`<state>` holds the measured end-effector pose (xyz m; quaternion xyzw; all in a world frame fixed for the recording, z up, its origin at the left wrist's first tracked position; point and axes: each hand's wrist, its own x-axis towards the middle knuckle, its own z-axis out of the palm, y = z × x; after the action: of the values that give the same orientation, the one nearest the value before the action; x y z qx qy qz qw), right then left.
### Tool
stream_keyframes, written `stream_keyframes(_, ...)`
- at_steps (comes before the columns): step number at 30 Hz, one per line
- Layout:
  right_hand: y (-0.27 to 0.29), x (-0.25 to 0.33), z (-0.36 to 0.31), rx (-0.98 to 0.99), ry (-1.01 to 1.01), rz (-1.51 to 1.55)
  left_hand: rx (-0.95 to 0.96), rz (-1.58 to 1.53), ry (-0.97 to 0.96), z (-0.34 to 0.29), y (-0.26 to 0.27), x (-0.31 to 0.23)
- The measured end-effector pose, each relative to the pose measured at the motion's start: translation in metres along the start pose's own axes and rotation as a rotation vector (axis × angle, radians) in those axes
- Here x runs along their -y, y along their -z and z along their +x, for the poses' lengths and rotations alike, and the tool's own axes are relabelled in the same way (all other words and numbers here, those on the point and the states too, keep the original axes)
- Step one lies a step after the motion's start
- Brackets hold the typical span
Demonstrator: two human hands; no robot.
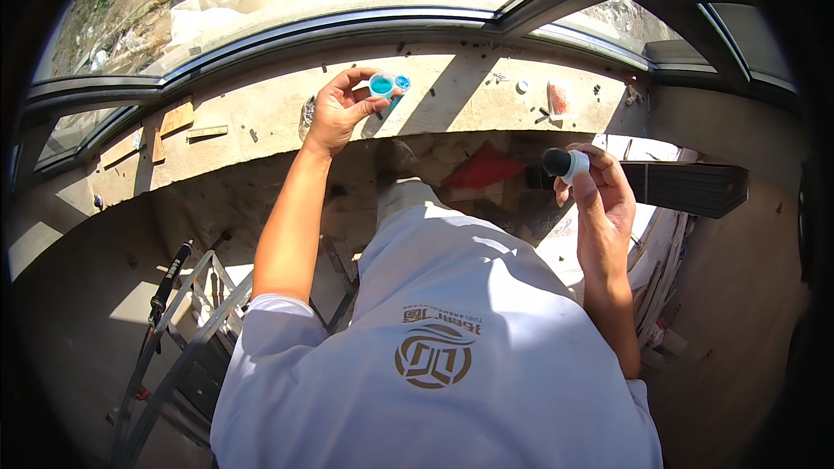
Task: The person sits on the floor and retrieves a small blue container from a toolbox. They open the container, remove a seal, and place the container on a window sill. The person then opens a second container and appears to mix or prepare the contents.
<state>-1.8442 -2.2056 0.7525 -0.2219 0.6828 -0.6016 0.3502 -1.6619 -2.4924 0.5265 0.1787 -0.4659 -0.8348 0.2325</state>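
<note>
My left hand (340, 113) is raised over the window sill, its thumb and fingers closed round a small clear cup (382, 85) with a teal inside. A smaller round blue piece (402, 82) sits right beside the cup's rim; whether the two are joined I cannot tell. Lower and to the right, my right hand (605, 201) grips a short white piece with a rounded black end (559, 162). That black end points left, away from the palm. Its exact kind does not show, and the two hands are well apart.
A pale sill (287, 126) runs below the dark window frame (321, 30). On it lie wood offcuts (178, 115), a white ring (522, 86), a clear bag with reddish contents (559, 100) and dark bits. Below are a red sheet (486, 167), dark long profiles (695, 188) and a metal ladder (187, 339).
</note>
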Motion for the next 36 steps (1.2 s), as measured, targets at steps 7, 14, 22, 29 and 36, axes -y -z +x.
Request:
stream_keyframes(7, -0.008, -0.007, -0.001, -0.082, -0.017, 0.036, 0.013, 0.194, 0.044, 0.019, 0.029, 0.017)
stream_keyframes(14, -0.019, -0.022, -0.001, -0.122, -0.031, 0.088, 0.022, 0.244, 0.059, 0.028, 0.039, 0.031)
stream_keyframes(22, -0.037, -0.041, 0.008, -0.136, 0.036, 0.152, 0.080, 0.238, 0.042, 0.030, 0.002, -0.010)
stream_keyframes(29, -0.035, -0.041, 0.023, -0.150, 0.209, -0.147, 0.319, 0.292, -0.018, 0.031, -0.070, -0.088)
stream_keyframes(36, -0.035, -0.025, 0.026, -0.175, 0.414, -0.410, 0.531, 0.534, -0.182, 0.036, -0.135, -0.142)
